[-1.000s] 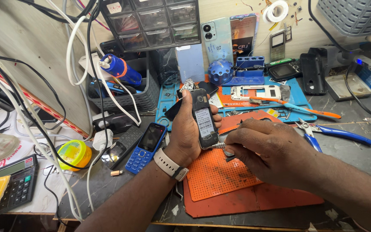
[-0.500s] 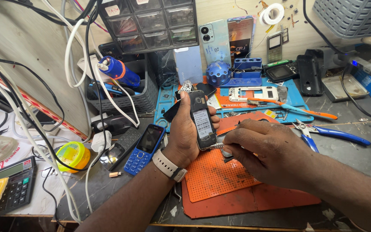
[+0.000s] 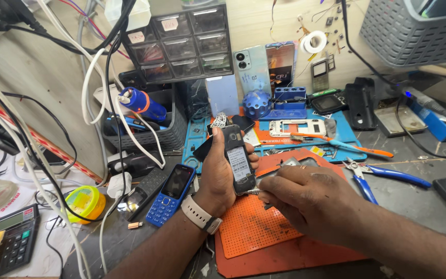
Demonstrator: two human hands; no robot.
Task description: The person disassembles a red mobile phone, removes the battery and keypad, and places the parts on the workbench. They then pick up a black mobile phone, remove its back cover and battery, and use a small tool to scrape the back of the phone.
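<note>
Since the earlier frame the left hand (image 3: pixel 222 173) has tipped the small dark phone (image 3: pixel 238 160) slightly more upright, while the right hand (image 3: pixel 311 201) has stayed at the phone's lower end. Beneath both hands the counter (image 3: pixel 414 206) carries a large orange work mat (image 3: pixel 254 232), lying near and centre, with a blue mat (image 3: pixel 347 129) just beyond it. Far behind stands a dark set of small drawers (image 3: pixel 181 44), and a grey basket (image 3: pixel 414 31) sits at the far right. A black bin (image 3: pixel 166 134) to the far left holds a blue and orange tool (image 3: pixel 143 103), with white and black cables hanging across it. At the near left edge lies a calculator (image 3: pixel 6 245), and a yellow tape roll (image 3: pixel 84 202) sits right of it. A blue keypad phone (image 3: pixel 171 195) lies flat just left of the left wrist. Blue-handled pliers (image 3: pixel 383 175) lie right of the right hand. The left hand's grip is clamped around the dark phone, held off the counter above the orange mat, its back with a label facing up. The right hand's fingers are pinched together on a thin metal tool (image 3: pixel 254 191) whose tip touches the phone's lower end.
</note>
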